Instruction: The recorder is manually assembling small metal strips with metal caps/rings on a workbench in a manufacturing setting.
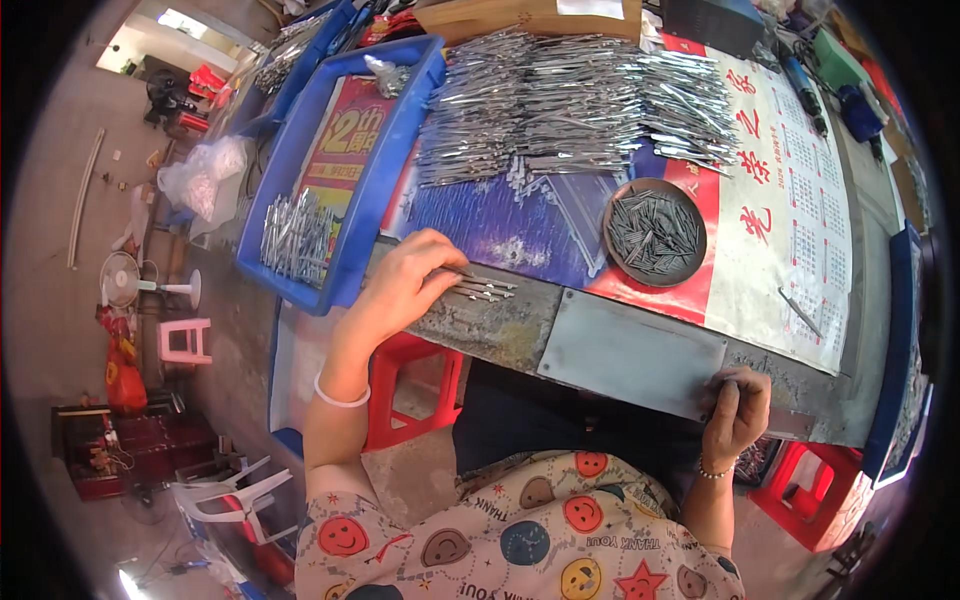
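My left hand (408, 278) is closed around the ends of several thin metal rods (484, 289). Their free ends point right, low over the bench's near edge. My right hand (736, 402) is curled with fingers pressed together, beside the right end of a flat grey metal plate (630, 345). Whatever lies in those fingers, if anything, is hidden. Beyond the plate stands a round bowl (615, 247) full of short dark metal pins (655, 232). Large piles of thin silvery metal rods (570, 100) lie across the far side of the bench.
Left of my left hand, a blue tray (345, 262) holds more metal pieces (297, 237). A printed calendar sheet (785, 250) covers the bench's right part, with one loose rod (800, 312) on it. Another blue tray (893, 370) borders the right side. Red stools (412, 425) stand below.
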